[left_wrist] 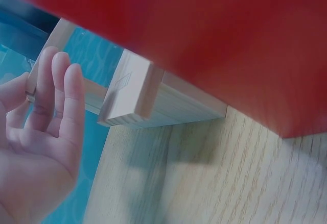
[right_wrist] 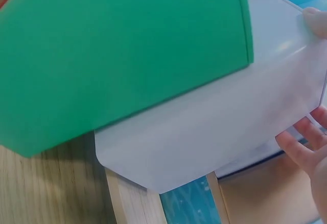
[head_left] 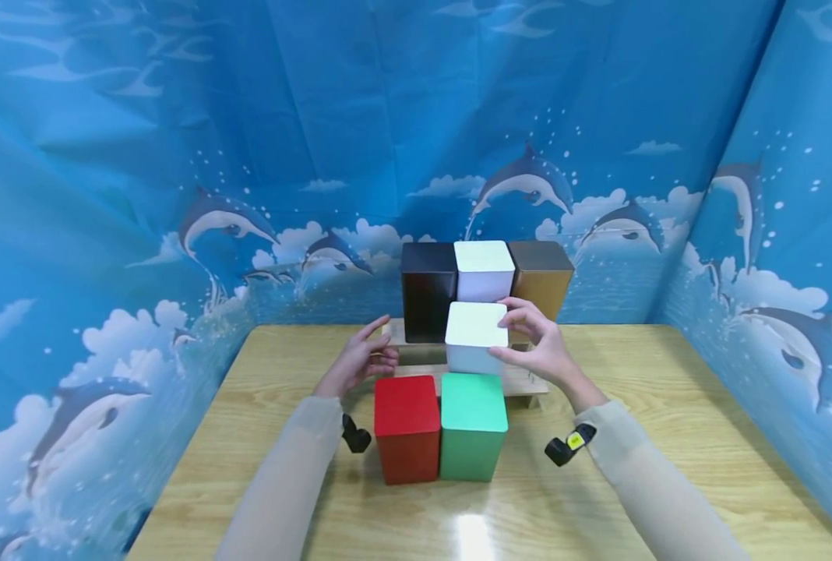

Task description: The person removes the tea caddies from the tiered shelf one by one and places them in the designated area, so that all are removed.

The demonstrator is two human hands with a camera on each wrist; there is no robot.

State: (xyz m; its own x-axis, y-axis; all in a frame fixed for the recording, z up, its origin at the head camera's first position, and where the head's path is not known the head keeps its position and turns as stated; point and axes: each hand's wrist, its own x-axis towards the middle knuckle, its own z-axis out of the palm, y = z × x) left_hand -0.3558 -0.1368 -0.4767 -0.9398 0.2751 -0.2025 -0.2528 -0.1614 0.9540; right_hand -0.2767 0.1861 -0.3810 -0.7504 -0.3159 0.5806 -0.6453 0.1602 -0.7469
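Observation:
My right hand (head_left: pixel 534 343) holds a white square-topped box (head_left: pixel 475 335) by its right side, thumb at the front and fingers toward the back. In the right wrist view this box (right_wrist: pixel 194 127) stands over the step of a wooden rack (right_wrist: pixel 135 198), partly hidden by a green box (right_wrist: pixel 133 55). My left hand (head_left: pixel 361 358) is beside the left end of the wooden rack (head_left: pixel 426 368), its fingers loosely bent and holding nothing. Close to that hand stands a red box (head_left: pixel 407 428), side by side with the green box (head_left: pixel 474 427) before the rack.
On the rack's back step stand a black box (head_left: pixel 428 292), a second white box (head_left: pixel 484 269) and a brown-gold box (head_left: pixel 541 273). The wooden table (head_left: pixel 654 421) is bounded at the back and sides by blue dolphin-print sheets (head_left: pixel 360 156).

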